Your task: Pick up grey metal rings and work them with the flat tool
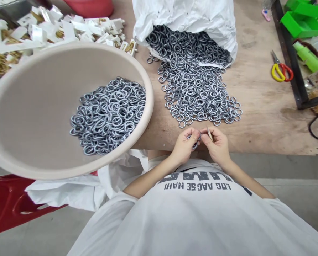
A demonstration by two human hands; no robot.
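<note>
Close together at the table's front edge, my two hands meet in front of my body. My left hand (184,146) is closed on grey metal rings (195,145), pinching with thumb and forefinger; how many rings is hidden by the fingers. In my right hand (218,145) is a thin, pale, pointed tool (209,134), its tip sticking up past the fingers. The right fingertips touch or nearly touch a ring at the left thumb. Just beyond the hands spreads a pile of loose rings (198,92), spilling from a white sack (185,14).
A large beige basin (27,106) holding many rings stands at left. Behind it lie white plastic parts (41,33) and a red tub (88,7). Scissors (281,71), a dark metal frame (289,53) and green bins (300,25) are at right. A red chair (9,202) stands lower left.
</note>
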